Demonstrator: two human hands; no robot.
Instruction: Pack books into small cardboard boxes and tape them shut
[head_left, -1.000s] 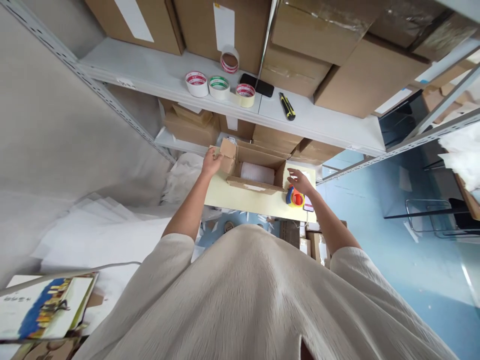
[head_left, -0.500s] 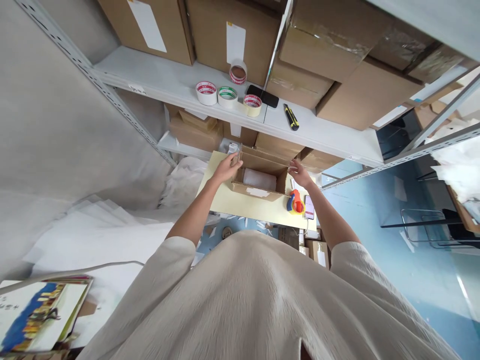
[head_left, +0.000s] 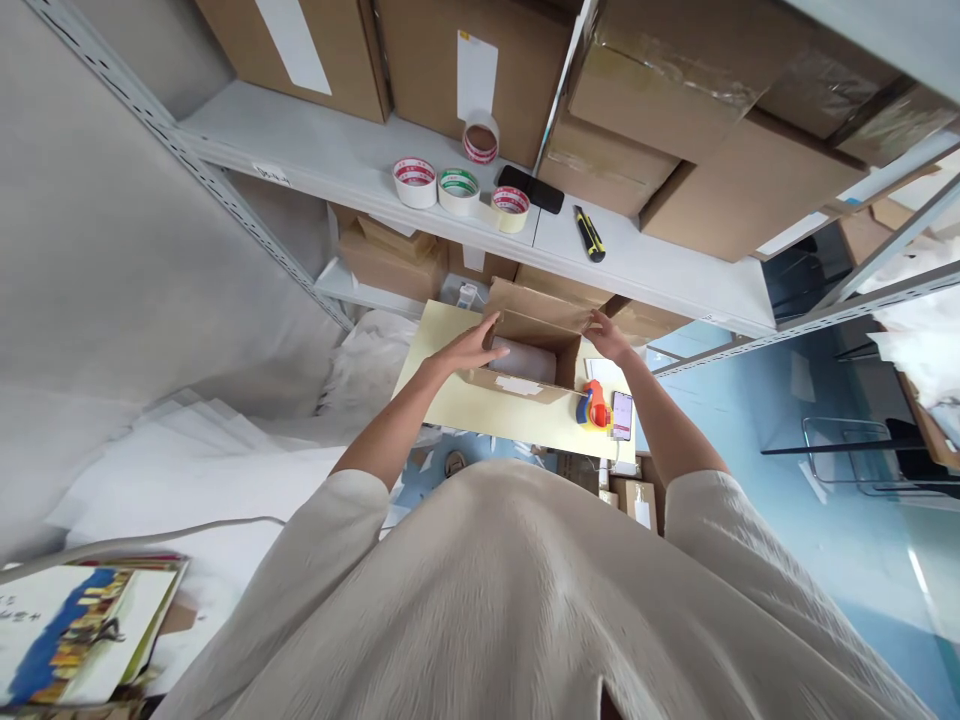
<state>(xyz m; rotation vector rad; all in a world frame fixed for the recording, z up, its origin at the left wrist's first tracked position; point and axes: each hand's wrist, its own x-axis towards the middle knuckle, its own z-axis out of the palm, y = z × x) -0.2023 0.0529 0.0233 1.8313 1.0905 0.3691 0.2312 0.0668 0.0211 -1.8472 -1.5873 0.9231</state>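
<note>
An open cardboard box (head_left: 540, 385) stands on the pale yellow table, with a whitish wrapped bundle (head_left: 525, 360) lying inside. Its far flap (head_left: 536, 302) is raised and leans away from me. At the box's left end is my left hand (head_left: 469, 348), thumb and fingers spread apart over the corner. My right hand (head_left: 609, 336) has its fingertips closed on the right end of the raised flap. Right of the box, near the table edge, lie a red and blue tape dispenser (head_left: 594, 406) and a lit phone (head_left: 622, 415) with a cable.
Above the table runs a grey shelf (head_left: 337, 150) with several tape rolls (head_left: 415, 183), a black phone (head_left: 530, 189) and a yellow-black utility knife (head_left: 589, 234). Large cartons (head_left: 472, 80) fill it behind. White sheets (head_left: 202, 480) lie at left; small boxes (head_left: 640, 503) sit below the table's right end.
The far flap has come up higher and more of it shows. My left hand has moved right over the box's corner, its thumb spread out. My right hand has shifted slightly right.
</note>
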